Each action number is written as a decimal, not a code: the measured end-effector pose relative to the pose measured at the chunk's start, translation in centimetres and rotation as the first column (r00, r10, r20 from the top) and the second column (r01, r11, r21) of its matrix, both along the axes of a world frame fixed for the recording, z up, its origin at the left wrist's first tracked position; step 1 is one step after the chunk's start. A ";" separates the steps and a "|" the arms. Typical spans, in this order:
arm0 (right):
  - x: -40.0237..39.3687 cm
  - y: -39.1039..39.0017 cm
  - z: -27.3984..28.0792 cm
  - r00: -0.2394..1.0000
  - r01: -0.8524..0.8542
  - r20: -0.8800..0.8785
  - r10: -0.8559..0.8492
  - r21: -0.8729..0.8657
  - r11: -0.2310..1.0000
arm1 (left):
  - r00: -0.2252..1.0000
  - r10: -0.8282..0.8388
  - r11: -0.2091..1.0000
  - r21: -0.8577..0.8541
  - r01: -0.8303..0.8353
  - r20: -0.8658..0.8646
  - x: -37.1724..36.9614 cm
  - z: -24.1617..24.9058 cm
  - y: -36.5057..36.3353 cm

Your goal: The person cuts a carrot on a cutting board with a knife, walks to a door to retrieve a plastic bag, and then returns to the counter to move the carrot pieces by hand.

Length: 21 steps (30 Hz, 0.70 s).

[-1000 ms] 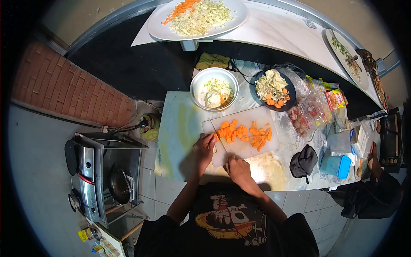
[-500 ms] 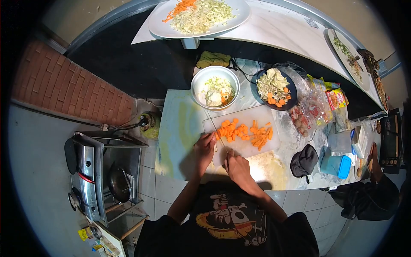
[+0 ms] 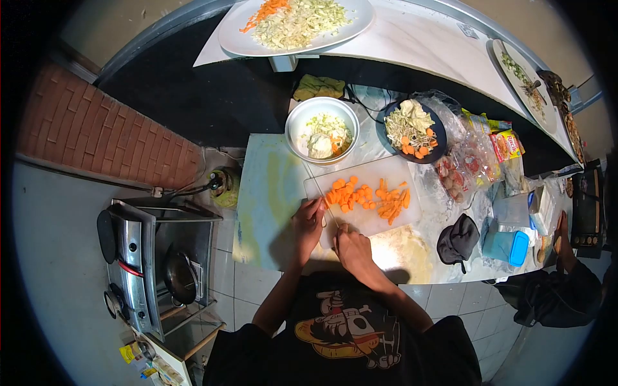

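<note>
My right hand (image 3: 352,246) is wrapped round the handle of a knife (image 3: 325,198), whose thin blade points away from me over the left part of a white cutting board (image 3: 407,212). Close to the blade on its left, my left hand (image 3: 309,222) has its fingers pinched together on a piece of carrot, mostly hidden by the fingertips. To the right of the blade lie cut carrot pieces (image 3: 365,196), chunks nearer the knife and longer sticks farther right.
Behind the board stand a metal bowl (image 3: 291,143) of chopped vegetables and a dark plate (image 3: 440,149) with sprouts and carrot slices. At right are plastic bags (image 3: 473,157), a black cap (image 3: 458,239) and a blue-lidded container (image 3: 506,247). Another person's arm (image 3: 564,241) rests beyond. A stove (image 3: 132,257) stands left.
Both hands, the knife and the carrot pieces stay almost where they were. The camera view has shifted very slightly.
</note>
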State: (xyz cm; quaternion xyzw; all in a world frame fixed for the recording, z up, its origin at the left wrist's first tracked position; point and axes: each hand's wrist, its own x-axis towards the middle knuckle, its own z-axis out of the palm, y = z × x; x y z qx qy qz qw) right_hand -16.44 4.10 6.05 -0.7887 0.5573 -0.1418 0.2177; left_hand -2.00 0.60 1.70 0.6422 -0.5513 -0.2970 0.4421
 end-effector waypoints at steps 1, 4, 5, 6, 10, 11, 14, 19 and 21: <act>0.0 0.0 -0.3 1.000 0.001 0.001 -0.001 0.002 1.000 | 0.999 -0.011 1.000 -0.005 0.012 0.039 0.1 0.1 0.0; 0.0 0.1 -1.7 1.000 0.004 0.002 -0.004 0.074 0.997 | 0.999 -0.019 1.000 0.023 0.018 0.031 0.0 0.7 0.1; 0.0 0.3 -2.0 1.000 -0.002 -0.011 0.003 0.045 0.999 | 1.000 -0.013 0.998 0.054 0.014 -0.016 0.0 0.9 0.2; 0.0 0.3 -2.0 1.000 -0.009 -0.025 0.009 0.016 1.000 | 1.000 -0.014 0.998 0.055 0.015 -0.016 0.0 0.5 0.2; 0.2 0.1 -1.9 0.999 0.020 -0.053 -0.015 0.094 0.995 | 0.999 -0.019 0.999 0.032 0.020 -0.034 0.0 0.2 0.2; 0.3 0.1 -1.9 0.998 0.026 -0.059 -0.020 0.097 0.995 | 1.000 -0.021 0.999 0.031 0.021 0.000 0.0 0.4 0.2; 0.4 0.0 -1.3 0.997 0.019 -0.076 -0.016 0.040 0.999 | 0.999 -0.023 0.999 0.041 0.022 0.029 0.0 0.3 0.1; 0.4 0.0 -1.9 0.996 0.000 -0.084 0.000 -0.006 1.000 | 0.997 -0.025 0.997 -0.077 0.031 0.078 0.2 -0.5 0.5; 0.3 0.0 -1.8 0.998 0.004 -0.069 -0.004 -0.004 1.000 | 0.999 -0.016 0.996 -0.086 0.019 0.031 0.1 -0.7 0.6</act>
